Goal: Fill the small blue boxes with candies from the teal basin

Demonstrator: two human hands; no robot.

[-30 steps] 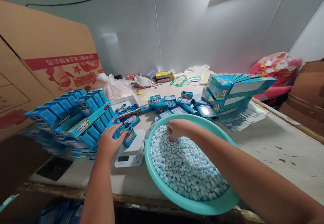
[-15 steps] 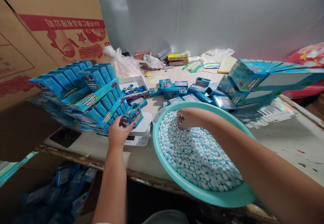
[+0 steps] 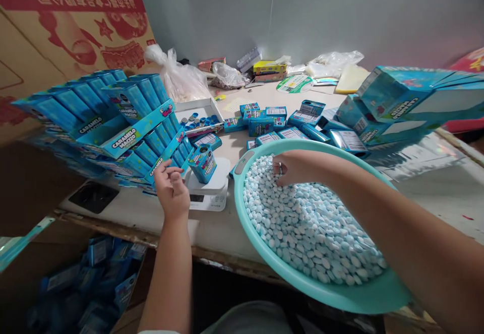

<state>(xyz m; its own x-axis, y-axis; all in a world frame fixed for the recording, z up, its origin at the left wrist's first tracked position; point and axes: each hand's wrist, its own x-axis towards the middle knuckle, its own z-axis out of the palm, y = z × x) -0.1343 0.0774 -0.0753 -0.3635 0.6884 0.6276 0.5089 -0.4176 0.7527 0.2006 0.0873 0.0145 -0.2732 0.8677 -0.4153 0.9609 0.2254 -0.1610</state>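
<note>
A small blue candy box point(image 3: 203, 165) with a round opening in its top stands upright on the white kitchen scale point(image 3: 217, 201). Just left of it, my left hand point(image 3: 172, 189) is open, its fingers apart and holding nothing. A teal plastic basin point(image 3: 252, 228) at centre right is filled with pale blue and white candies point(image 3: 306, 233). My right hand point(image 3: 288, 168) reaches in over the basin's right side. Its curled fingers press into the candies near the far left rim, with the fingertips partly hidden.
Stacked display trays of blue boxes point(image 3: 132, 140) rise on the left beside a large carton point(image 3: 94, 31). Behind the scale, a white tray point(image 3: 189, 105) holds blue caps. Loose blue boxes point(image 3: 264, 125) lie beyond the basin. A dark phone point(image 3: 93, 196) rests near the table edge.
My left hand has let go of the blue candy box on the scale and drawn back to the left. My right hand stays in the candies. The camera view has tilted down.
</note>
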